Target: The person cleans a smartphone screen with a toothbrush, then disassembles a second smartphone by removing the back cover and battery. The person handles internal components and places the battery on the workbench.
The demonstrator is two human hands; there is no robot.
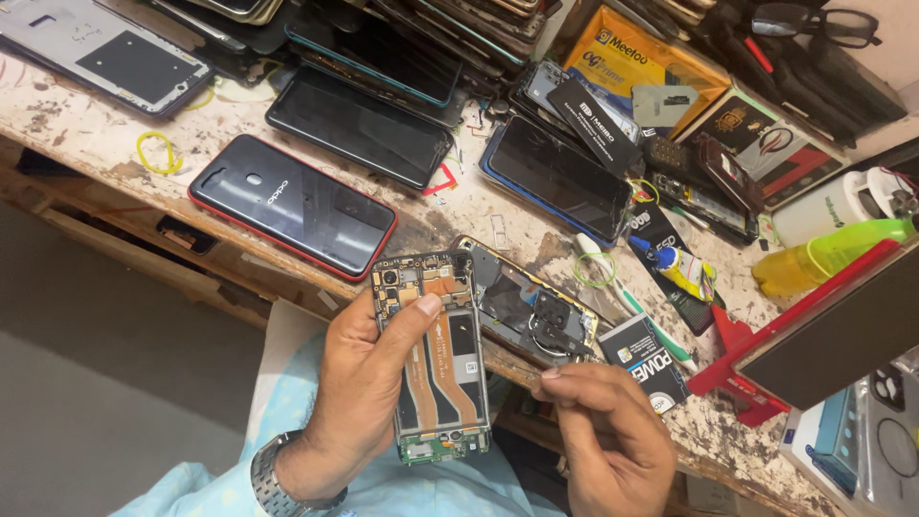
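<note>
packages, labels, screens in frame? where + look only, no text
Opened phone: held in left hand, orange flex strips, small white label.
Yellow box: bench top, flat, orange-yellow.
Black phone: left bench, red-edged, back up.
Dark screen: centre, blue-rimmed.
Small black card pack: beside right hand.

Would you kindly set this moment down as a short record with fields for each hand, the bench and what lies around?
left hand: left hand grips an opened phone with orange flex cables showing, thumb across its middle
right hand: right hand, fingertips pinched together just below a back cover frame; any small part in them is too small to tell
bench: worn, stained workbench
nearby: red-edged black phone, stacked phones, yellow bottle, green toothbrush
wrist: metal watch
</note>
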